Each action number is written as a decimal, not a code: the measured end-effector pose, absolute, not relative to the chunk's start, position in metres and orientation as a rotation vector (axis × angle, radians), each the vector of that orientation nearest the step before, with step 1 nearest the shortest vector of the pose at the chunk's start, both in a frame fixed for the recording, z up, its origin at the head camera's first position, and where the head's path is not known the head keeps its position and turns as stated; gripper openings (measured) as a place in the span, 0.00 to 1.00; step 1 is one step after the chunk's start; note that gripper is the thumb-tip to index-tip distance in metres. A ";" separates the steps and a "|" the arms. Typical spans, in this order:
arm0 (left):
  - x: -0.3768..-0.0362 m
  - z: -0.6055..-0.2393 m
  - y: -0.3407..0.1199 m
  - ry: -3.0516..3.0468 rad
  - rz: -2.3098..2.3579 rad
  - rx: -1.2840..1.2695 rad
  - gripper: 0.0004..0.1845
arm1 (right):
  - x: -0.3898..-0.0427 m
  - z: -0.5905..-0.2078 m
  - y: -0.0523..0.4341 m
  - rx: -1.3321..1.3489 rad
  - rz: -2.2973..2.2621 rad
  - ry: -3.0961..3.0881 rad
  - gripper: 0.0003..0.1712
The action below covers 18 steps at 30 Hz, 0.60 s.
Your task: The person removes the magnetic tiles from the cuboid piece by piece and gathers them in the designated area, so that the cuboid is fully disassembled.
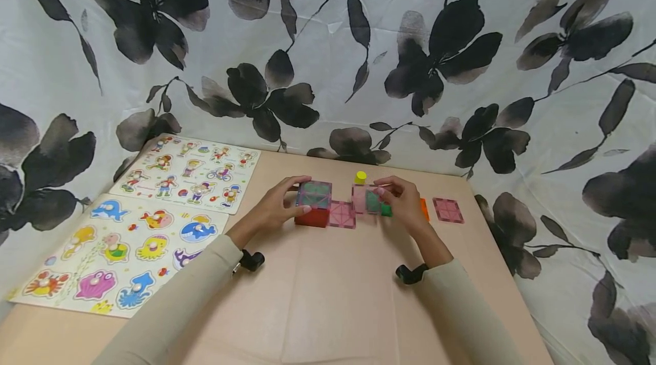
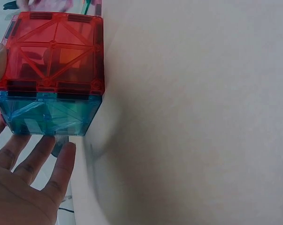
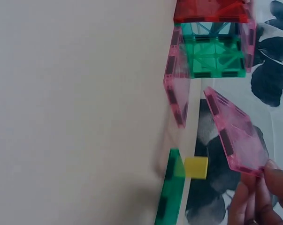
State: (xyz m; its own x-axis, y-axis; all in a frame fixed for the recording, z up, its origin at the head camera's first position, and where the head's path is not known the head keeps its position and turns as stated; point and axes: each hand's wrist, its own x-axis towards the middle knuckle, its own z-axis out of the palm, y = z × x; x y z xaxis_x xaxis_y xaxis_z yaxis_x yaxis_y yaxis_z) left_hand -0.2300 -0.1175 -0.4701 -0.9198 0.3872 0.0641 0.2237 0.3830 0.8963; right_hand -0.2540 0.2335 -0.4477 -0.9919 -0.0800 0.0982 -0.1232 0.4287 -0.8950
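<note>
While the person sits at the table (image 1: 328,308), the left hand (image 1: 274,208) rests against the cube (image 1: 314,203), a box of magnetic tiles with a red side toward the person and a teal one on top. In the left wrist view the fingers (image 2: 47,164) lie nearly straight along the teal side of the cube (image 2: 52,75), touching it and not curled around it; the thumb is at the other edge. The right hand (image 1: 402,200) is to the right of the cube, and its fingertips (image 3: 263,187) pinch a pink tile (image 3: 237,133) by one corner, so the tile is tilted above the table. Between the two hands another pink tile (image 1: 341,214) lies flat, touching the cube. A green tile (image 3: 170,192) is just under the right hand, and a small yellow block (image 1: 361,177) stands behind it, near the cloth. One more pink tile (image 1: 448,210) lies well apart at the right. Two puzzle boards (image 1: 154,217) lie at the left of the table.
</note>
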 end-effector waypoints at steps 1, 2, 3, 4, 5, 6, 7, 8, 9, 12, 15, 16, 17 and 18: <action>-0.230 -0.470 -0.118 2.477 1.571 0.550 0.42 | -0.250 -0.448 0.239 0.171 1.655 -2.643 0.13; -0.230 -0.470 -0.118 2.477 1.572 0.548 0.42 | -0.247 -0.448 0.244 0.162 1.656 -2.666 0.13; -0.230 -0.471 -0.118 2.476 1.573 0.545 0.42 | -0.244 -0.449 0.249 0.151 1.658 -2.685 0.13; -0.230 -0.470 -0.118 2.474 1.575 0.544 0.42 | -0.240 -0.449 0.254 0.146 1.659 -2.703 0.14; -0.230 -0.470 -0.118 2.474 1.576 0.542 0.42 | -0.237 -0.451 0.259 0.137 1.654 -2.721 0.14; -0.230 -0.470 -0.118 2.472 1.577 0.539 0.42 | -0.234 -0.452 0.263 0.137 1.646 -2.736 0.14; -0.230 -0.469 -0.118 2.471 1.576 0.537 0.42 | -0.231 -0.454 0.267 0.126 1.626 -2.759 0.14; -0.230 -0.469 -0.118 2.470 1.575 0.536 0.42 | -0.229 -0.455 0.271 0.113 1.608 -2.783 0.14; -0.230 -0.469 -0.117 2.469 1.573 0.537 0.42 | -0.226 -0.456 0.274 0.094 1.594 -2.806 0.14; -0.230 -0.470 -0.117 2.474 1.567 0.538 0.41 | -0.218 -0.460 0.281 0.011 1.571 -2.868 0.14; -0.230 -0.469 -0.117 2.477 1.570 0.541 0.41 | -0.211 -0.463 0.283 -0.052 1.578 -2.899 0.14; -0.229 -0.468 -0.116 2.477 1.571 0.542 0.41 | -0.210 -0.464 0.284 -0.068 1.581 -2.902 0.14; -0.229 -0.468 -0.116 2.477 1.573 0.542 0.42 | -0.209 -0.465 0.284 -0.069 1.579 -2.903 0.14; -0.229 -0.468 -0.116 2.475 1.575 0.542 0.42 | -0.208 -0.466 0.285 -0.066 1.560 -2.912 0.13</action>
